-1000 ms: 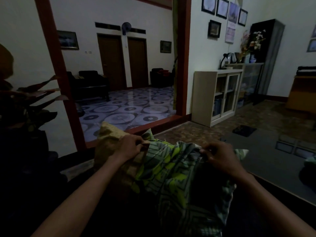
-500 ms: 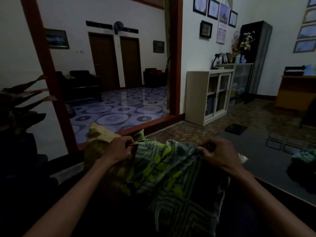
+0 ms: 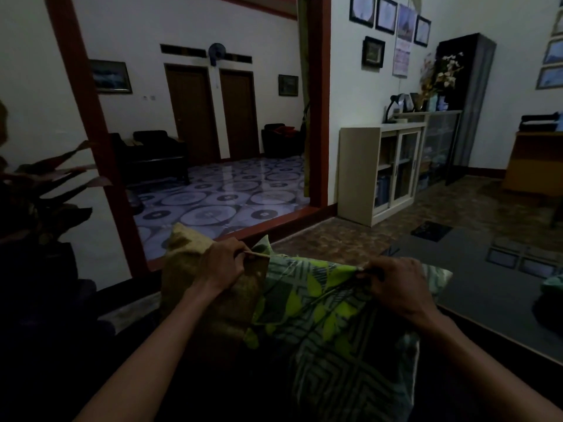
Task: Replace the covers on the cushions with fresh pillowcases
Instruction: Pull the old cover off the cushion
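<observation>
Hands pinching pillowcase (image 3: 329, 324) edge — left hand (image 3: 224, 264), right hand (image 3: 396, 287) — over cushion (image 3: 195, 269)

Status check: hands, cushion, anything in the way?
Left hand pinching the pillowcase edge, right hand gripping its top edge. Pillowcase partway over cushion, left end still bare. Nothing in the way.

Arms: two forearms, bare from the lower frame edge to the wrists, no sleeves in view.
Left hand (image 3: 224, 263): bare, no glove.
Right hand (image 3: 396, 284): bare, no glove.
Lighting: dim, fine detail unclear.
</observation>
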`<state>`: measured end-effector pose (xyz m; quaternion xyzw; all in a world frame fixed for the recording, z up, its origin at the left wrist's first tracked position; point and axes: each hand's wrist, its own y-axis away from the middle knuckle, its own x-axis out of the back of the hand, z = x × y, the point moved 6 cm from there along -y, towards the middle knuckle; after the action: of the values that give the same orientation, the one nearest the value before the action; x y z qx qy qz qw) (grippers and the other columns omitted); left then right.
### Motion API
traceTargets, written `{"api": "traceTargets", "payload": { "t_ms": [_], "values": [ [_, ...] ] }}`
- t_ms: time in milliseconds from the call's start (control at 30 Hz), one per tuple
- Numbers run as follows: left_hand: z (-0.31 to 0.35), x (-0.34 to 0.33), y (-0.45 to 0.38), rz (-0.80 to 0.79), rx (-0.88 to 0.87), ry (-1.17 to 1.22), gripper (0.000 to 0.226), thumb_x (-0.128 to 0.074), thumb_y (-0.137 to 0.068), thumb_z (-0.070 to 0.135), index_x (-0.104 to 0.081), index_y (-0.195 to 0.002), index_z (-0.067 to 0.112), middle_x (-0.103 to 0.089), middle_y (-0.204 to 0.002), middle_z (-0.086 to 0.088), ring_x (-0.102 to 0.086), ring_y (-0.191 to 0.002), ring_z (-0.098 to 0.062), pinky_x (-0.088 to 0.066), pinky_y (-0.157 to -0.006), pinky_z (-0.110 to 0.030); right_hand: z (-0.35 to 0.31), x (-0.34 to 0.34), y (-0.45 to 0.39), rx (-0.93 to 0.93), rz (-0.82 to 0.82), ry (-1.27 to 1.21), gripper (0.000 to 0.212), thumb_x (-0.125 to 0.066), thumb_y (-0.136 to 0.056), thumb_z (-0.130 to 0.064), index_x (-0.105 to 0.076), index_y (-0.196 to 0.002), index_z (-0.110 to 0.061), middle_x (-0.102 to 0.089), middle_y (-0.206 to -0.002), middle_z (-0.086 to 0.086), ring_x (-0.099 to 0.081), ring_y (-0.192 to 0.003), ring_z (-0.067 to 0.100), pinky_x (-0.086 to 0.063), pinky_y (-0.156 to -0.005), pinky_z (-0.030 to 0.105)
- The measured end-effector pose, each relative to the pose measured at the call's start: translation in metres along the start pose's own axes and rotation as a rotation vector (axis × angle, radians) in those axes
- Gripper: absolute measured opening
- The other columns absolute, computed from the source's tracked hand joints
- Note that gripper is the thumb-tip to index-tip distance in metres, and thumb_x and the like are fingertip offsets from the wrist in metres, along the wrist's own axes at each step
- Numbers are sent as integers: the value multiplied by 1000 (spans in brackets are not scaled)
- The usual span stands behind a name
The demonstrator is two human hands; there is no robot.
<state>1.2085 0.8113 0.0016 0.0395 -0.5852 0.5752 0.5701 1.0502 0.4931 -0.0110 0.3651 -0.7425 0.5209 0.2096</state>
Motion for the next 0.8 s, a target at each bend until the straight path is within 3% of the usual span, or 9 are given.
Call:
{"api": "traceTargets", "payload": {
  "t_ms": [133,267,333,400,467,567,667,733,800],
  "values": [
    [-2,9,0,0,-31,6,17,-67,-86,1,-78,-92,14,-73,-93,-4,-63,-83,-17,-46,-76,-26,-4,1,3,-5,-6,-6,39,-84,-78,-20,-56,-64,-45,-43,-58,-27,-46,-56,1,-39,-71,34],
    [-14,6,10,-59,-22,27,17,-71,-85,5,-79,-91,19,-74,-91,0,-65,-81,-15,-51,-75,-28,9,15,-1,-37,22,-203,12,-78,-83,-43,-71,-74,-39,-63,-75,-23,-60,-66,-1,-49,-66,29],
    [-21,6,15,-73,-28,38,16,-73,-83,5,-79,-90,18,-75,-90,-1,-67,-80,-18,-50,-72,-28,36,24,-7,-150,40,-236,26,-62,-86,-61,-72,-83,-38,-67,-95,-13,-64,-84,7,-53,-77,34],
    [-17,6,16,-77,-52,63,7,-74,-84,13,-78,-88,17,-74,-87,-1,-67,-78,-18,-50,-69,-29,51,20,-5,-226,-63,-157,25,-58,-93,-57,-74,-98,-38,-68,-107,-10,-64,-93,11,-53,-88,40],
    [-2,4,17,-91,-90,139,10,-77,-85,22,-76,-95,19,-72,-91,5,-65,-81,-11,-51,-71,-26,50,7,3,-237,-110,-214,14,-64,-97,-39,-75,-104,-34,-71,-102,-11,-65,-87,6,-54,-81,30],
    [15,-12,20,-129,-78,189,26,-80,-84,28,-76,-109,27,-70,-101,15,-63,-90,-1,-51,-79,-21,46,-1,15,-273,0,-331,13,-67,-97,-24,-78,-103,-22,-71,-93,-10,-60,-81,-5,-46,-69,14],
    [17,-25,19,-38,-13,114,12,-80,-82,16,-79,-93,20,-75,-88,2,-68,-80,-17,-55,-72,-33,60,9,27,-424,128,-410,13,-72,-93,-29,-79,-95,-19,-72,-84,-9,-63,-79,-2,-54,-71,22],
    [17,-29,16,-6,19,84,12,-76,-80,4,-77,-86,15,-75,-84,-6,-69,-77,-28,-50,-68,-31,72,19,34,-487,175,-424,13,-74,-91,-30,-77,-82,-21,-69,-73,-11,-63,-71,-2,-52,-64,16],
    [18,-27,12,3,37,54,14,-73,-81,1,-76,-84,14,-75,-85,-7,-69,-78,-29,-47,-67,-29,87,28,43,-524,211,-400,20,-75,-90,-29,-72,-71,-22,-68,-69,-10,-64,-67,4,-53,-65,24]
  ]
}}
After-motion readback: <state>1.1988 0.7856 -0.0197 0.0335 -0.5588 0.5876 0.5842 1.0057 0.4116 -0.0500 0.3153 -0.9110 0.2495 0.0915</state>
